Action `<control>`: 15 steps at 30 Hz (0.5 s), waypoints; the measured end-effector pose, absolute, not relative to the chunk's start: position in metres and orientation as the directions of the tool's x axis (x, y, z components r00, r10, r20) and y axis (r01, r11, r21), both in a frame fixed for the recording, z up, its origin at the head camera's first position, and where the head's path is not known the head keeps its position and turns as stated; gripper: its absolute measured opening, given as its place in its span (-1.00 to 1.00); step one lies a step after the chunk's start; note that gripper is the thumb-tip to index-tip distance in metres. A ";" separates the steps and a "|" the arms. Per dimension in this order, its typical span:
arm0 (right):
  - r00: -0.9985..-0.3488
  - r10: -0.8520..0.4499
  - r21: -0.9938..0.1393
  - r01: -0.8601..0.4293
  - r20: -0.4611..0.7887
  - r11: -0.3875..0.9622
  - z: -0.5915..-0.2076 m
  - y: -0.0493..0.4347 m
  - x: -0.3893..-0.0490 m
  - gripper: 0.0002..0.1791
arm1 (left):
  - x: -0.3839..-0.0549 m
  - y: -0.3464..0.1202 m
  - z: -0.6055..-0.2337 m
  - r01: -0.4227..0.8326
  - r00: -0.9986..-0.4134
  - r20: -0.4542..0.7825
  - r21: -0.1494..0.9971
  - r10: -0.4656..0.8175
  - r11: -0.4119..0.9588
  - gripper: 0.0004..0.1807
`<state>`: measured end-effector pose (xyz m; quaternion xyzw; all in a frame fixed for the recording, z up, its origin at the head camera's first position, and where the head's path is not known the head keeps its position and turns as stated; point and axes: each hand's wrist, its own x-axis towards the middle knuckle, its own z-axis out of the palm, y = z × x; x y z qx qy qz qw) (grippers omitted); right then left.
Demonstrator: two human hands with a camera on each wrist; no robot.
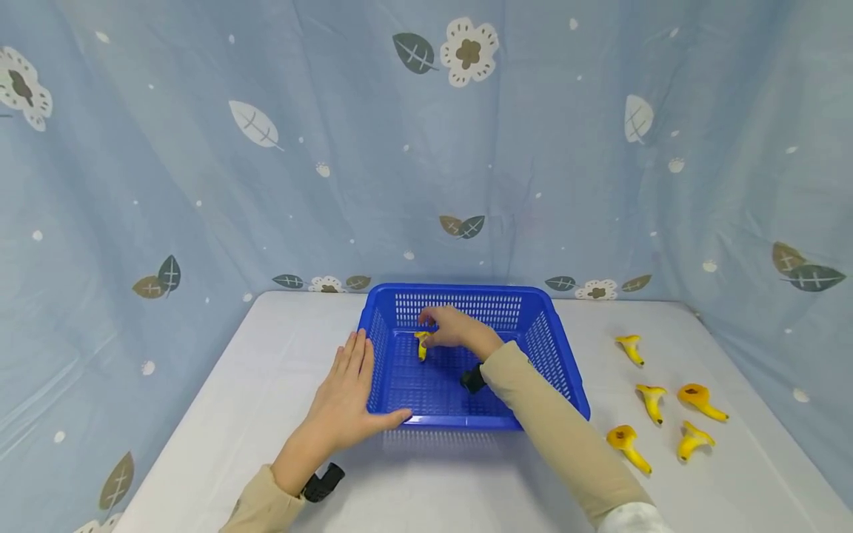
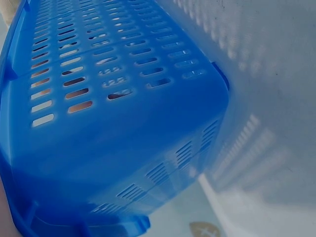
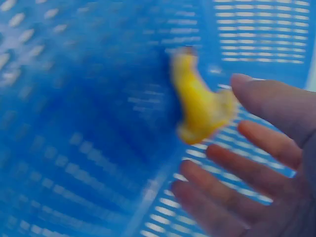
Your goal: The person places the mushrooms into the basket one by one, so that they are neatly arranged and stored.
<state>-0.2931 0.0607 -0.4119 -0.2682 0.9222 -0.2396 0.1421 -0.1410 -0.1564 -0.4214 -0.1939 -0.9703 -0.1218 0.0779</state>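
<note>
A: Right hand (image 1: 456, 329): state?

B: Bare, reaching into a blue rectangular basket of slotted plastic (image 1: 466, 423). Fingers and thumb apart, nothing visibly gripped. Contact: can't tell, too blurred.

A: Nearest thing?

B: Yellow trumpet-shaped mushroom (image 3: 195, 101), material unclear. Inside the basket, left of centre, just beside thumb and fingertips. Lying or leaning: can't tell.

A: Risk there?

B: Likely a tip or roll if brushed by a fingertip. Maybe a snag too: black wrist-worn camera (image 1: 472, 379) within the basket's outline, so prone to catching on slots.

A: Left hand (image 1: 346, 403)?

B: Nothing clamped. Straight fingers against the left rim, thumb spread out along the near rim. Possible slide or tilt of the basket from too hard a press on one side.

A: Farther out?

B: Beige cloth sleeve (image 1: 560, 444) across the near rim; rim drag possible, with a nudged basket as result. Then white bench (image 1: 433, 488), five more yellow trumpet-shaped mushrooms (image 1: 652, 402) right of the basket. Closest one just beside the sleeve: easily swept aside by a low sideways swing.
</note>
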 end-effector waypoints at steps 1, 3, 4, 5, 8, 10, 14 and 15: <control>-0.819 -0.558 -0.510 -0.426 -0.133 0.747 -0.408 0.061 -0.292 -0.54 | -0.141 -0.156 -0.421 0.394 -0.913 0.197 0.206 0.357 0.896 0.41; -0.826 -0.547 -0.507 -0.417 -0.137 0.755 -0.400 0.064 -0.288 -0.54 | -0.141 -0.156 -0.422 0.393 -0.914 0.196 0.206 0.356 0.896 0.41; -0.829 -0.543 -0.510 -0.411 -0.136 0.756 -0.395 0.065 -0.286 -0.54 | -0.141 -0.156 -0.422 0.392 -0.914 0.195 0.205 0.355 0.897 0.41; -0.831 -0.540 -0.509 -0.411 -0.132 0.757 -0.390 0.067 -0.284 -0.54 | -0.141 -0.155 -0.422 0.394 -0.913 0.197 0.205 0.356 0.896 0.41; -0.828 -0.548 -0.521 -0.420 -0.115 0.743 -0.373 0.075 -0.277 -0.53 | -0.140 -0.155 -0.422 0.392 -0.914 0.197 0.208 0.354 0.896 0.40; -0.827 -0.555 -0.530 -0.433 -0.088 0.729 -0.362 0.081 -0.273 -0.53 | -0.140 -0.155 -0.422 0.391 -0.915 0.196 0.211 0.353 0.896 0.40; -0.823 -0.569 -0.543 -0.478 0.000 0.690 -0.340 0.094 -0.262 -0.54 | -0.139 -0.155 -0.422 0.388 -0.916 0.197 0.222 0.349 0.894 0.40; -0.823 -0.568 -0.548 -0.487 0.025 0.681 -0.335 0.098 -0.259 -0.55 | -0.139 -0.156 -0.422 0.389 -0.916 0.197 0.224 0.349 0.894 0.40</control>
